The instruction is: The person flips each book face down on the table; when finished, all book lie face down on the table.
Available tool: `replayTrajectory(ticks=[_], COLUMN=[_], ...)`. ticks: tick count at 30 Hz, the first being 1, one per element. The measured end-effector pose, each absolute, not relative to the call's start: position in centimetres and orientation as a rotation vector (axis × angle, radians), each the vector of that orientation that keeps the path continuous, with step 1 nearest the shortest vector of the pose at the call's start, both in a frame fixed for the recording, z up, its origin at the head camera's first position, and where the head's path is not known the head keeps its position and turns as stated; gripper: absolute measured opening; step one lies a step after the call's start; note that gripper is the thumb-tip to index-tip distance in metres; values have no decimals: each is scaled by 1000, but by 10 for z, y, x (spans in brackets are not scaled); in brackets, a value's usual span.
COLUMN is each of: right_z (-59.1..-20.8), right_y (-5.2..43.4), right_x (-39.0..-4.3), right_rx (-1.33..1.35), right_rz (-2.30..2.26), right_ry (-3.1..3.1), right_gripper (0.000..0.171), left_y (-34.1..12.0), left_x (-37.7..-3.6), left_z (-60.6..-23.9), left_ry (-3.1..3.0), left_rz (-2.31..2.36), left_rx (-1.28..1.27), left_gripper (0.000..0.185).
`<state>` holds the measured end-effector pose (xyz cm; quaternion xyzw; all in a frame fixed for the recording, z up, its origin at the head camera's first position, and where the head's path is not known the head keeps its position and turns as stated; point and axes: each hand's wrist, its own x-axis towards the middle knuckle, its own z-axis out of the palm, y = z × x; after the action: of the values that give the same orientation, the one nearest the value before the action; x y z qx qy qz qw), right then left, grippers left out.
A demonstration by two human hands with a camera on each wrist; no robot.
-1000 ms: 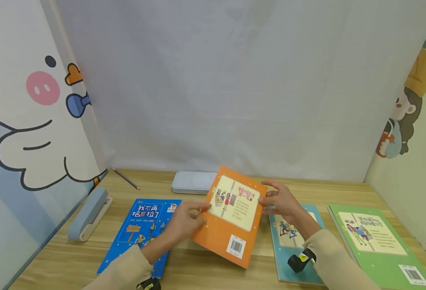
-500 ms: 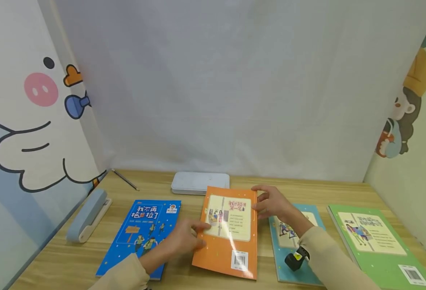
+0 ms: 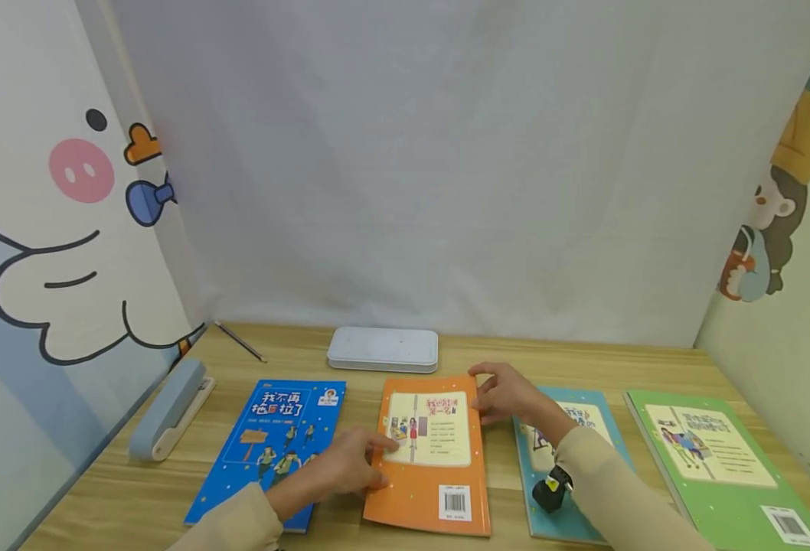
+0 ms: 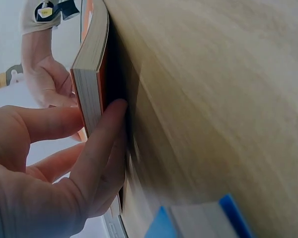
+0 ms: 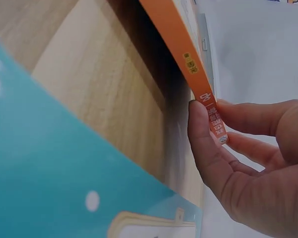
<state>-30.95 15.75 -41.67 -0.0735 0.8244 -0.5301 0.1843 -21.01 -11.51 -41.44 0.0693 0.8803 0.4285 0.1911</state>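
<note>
An orange book (image 3: 426,493) is held just over the wooden table between both hands, its back cover with barcode facing up. My left hand (image 3: 350,463) pinches its left page edge; in the left wrist view, fingers (image 4: 102,153) lie on both sides of the pages (image 4: 89,94). At the upper right corner, my right hand (image 3: 511,392) pinches the spine side, and the right wrist view shows the orange spine (image 5: 191,67) between thumb and fingers. A blue book (image 3: 267,444) lies beside the left hand. Under the right forearm lies a teal book (image 3: 539,509), partly hidden.
A green book (image 3: 736,497) lies at the right. Behind the orange book is a pale pencil case (image 3: 383,348). A grey-blue stapler (image 3: 171,413) and a pencil (image 3: 240,341) lie at the left. A pale curtain (image 3: 432,168) hangs behind the wooden table (image 3: 494,505).
The orange book has come down and toward the person, turning from a tilt to nearly straight and flat. Both hands moved with it. The pencil case is now fully uncovered.
</note>
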Motion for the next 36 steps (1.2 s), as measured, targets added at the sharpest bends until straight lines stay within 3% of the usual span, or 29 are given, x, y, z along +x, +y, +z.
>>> replayTrajectory(ticks=[36], right_z=[-415], right_y=[157], right_x=[-309], right_rx=[-153], right_rz=[-1352], right_ry=[2396], right_gripper=[57], left_y=[-109], left_x=[-222], left_z=[-410], left_ry=[2463], left_rz=[1010], left_rx=[307], left_gripper=[54])
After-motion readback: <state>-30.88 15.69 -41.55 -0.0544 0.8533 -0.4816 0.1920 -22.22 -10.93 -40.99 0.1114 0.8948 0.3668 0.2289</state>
